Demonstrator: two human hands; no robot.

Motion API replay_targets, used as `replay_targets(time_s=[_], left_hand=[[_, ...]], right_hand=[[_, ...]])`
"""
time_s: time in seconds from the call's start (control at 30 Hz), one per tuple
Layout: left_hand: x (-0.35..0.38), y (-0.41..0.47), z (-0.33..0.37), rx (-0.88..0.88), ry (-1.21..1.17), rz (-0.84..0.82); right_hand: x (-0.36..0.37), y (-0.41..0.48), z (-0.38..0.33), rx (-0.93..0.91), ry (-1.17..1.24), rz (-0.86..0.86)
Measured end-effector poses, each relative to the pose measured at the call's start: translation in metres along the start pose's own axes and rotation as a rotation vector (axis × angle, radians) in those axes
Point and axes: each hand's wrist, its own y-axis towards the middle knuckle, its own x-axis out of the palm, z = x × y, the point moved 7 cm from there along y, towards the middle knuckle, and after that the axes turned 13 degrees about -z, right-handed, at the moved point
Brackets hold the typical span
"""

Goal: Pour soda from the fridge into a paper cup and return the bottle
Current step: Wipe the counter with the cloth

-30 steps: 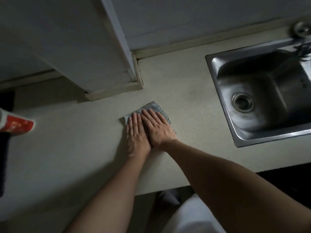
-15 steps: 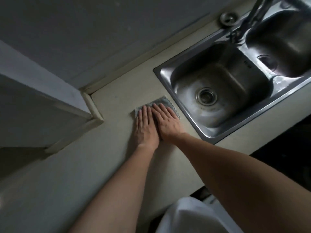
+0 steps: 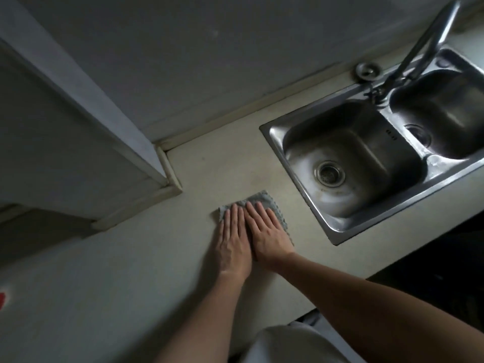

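My left hand (image 3: 234, 244) and my right hand (image 3: 267, 231) lie flat side by side, fingers straight, pressing a small grey cloth (image 3: 264, 200) onto the pale countertop (image 3: 131, 284). The cloth shows only beyond the fingertips and along the right hand's outer edge. A sliver of something red and white (image 3: 2, 299) shows at the far left edge; I cannot tell what it is. No soda bottle, fridge or whole paper cup is in view.
A steel double sink (image 3: 366, 163) with a tap (image 3: 419, 48) is set into the counter right of the cloth. A white boxed column (image 3: 78, 127) juts out at the left. The wall runs behind. The counter's front edge lies near my body.
The view has swung back left and down a little, and the red sliver has entered at the left edge. Both hands stay flat on the cloth, which has slid toward the counter's front edge.
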Motion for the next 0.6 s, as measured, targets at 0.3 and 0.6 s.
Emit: replay_targets(time_s=[0.3,0.6], left_hand=[[-0.017,0.015,-0.084,-0.300,-0.015,-0.053],[-0.052,0.102,-0.059,-0.300,0.088,-0.001]], right_hand=[[-0.026,0.076,-0.070,-0.247,-0.033,-0.064],[-0.078,0.141,-0.019,-0.247,-0.011,-0.018]])
